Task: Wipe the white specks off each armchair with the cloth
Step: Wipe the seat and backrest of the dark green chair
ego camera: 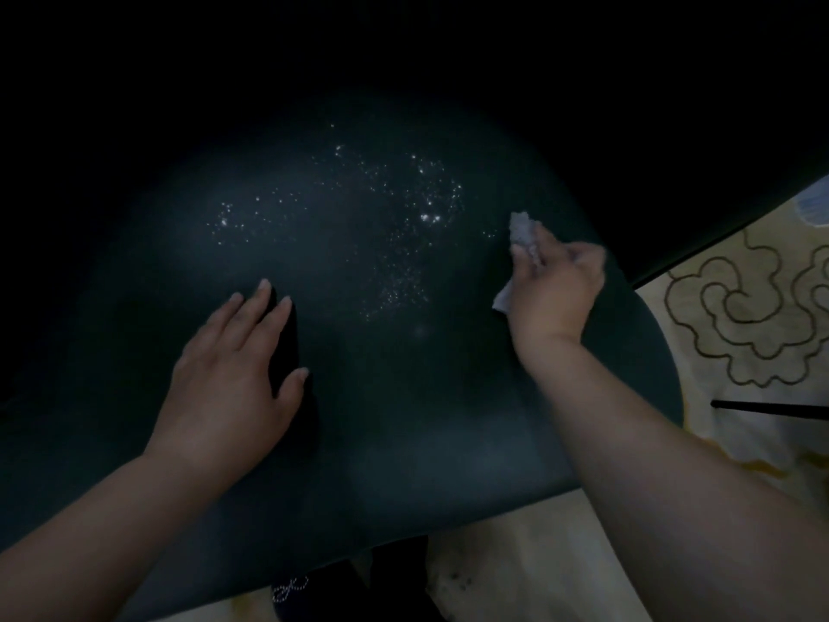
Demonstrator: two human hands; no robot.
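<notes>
Cloth (522, 233), crumpled, long axis running near-to-far, sits pinched in right hand (554, 291) at right edge of dark armchair seat (403, 397). White specks (386, 226) scattered mid-seat. Left hand (233, 365) spread flat on seat.

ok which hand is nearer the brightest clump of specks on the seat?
Right. The right hand, gripping the cloth, sits just right of the bright clump. The left hand lies flat on the seat, well below-left of it.

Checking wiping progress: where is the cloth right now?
In the head view the cloth is right of centre, bunched in the right hand over the dark seat, just right of the white specks.
</notes>
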